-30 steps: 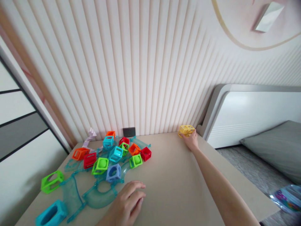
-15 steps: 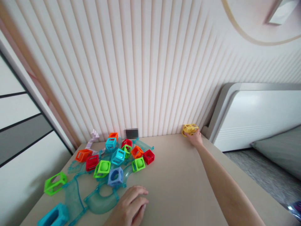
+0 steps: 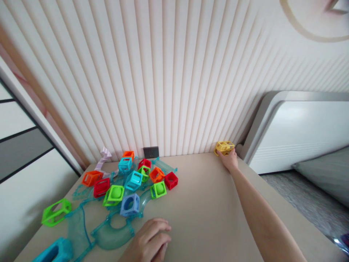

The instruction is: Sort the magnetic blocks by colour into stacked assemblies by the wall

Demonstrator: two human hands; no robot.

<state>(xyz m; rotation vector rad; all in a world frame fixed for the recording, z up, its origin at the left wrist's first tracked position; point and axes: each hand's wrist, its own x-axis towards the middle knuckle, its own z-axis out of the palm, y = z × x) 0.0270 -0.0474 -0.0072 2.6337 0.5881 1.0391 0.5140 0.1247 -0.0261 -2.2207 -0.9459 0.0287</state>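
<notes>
Reaching across to the far right corner of the beige surface (image 3: 207, 203), the right hand (image 3: 231, 161) is closing its fingers (image 3: 225, 154) around a yellow open-frame cube (image 3: 224, 147), which is sitting against the ribbed wall panel (image 3: 163, 72) just beside the white headboard (image 3: 300, 127). Lying flat near the front edge, the left hand (image 3: 151, 242) is resting palm down with its fingers loosely spread and holding nothing, just beside a clear teal curved track piece (image 3: 111, 236). Lying well apart from the yellow cube, on the left part of the surface, is a loose heap of frame cubes: a blue cube (image 3: 129, 205), two green cubes with balls inside (image 3: 114, 194) (image 3: 158, 189), a red cube (image 3: 171, 180), an orange cube (image 3: 91, 177) and a cyan cube (image 3: 133, 180). Standing alone toward the left edge is a large green frame (image 3: 56, 211); a cyan block (image 3: 54, 251) is showing at the lower left corner. A dark wall socket (image 3: 151, 151) is sitting behind the heap
</notes>
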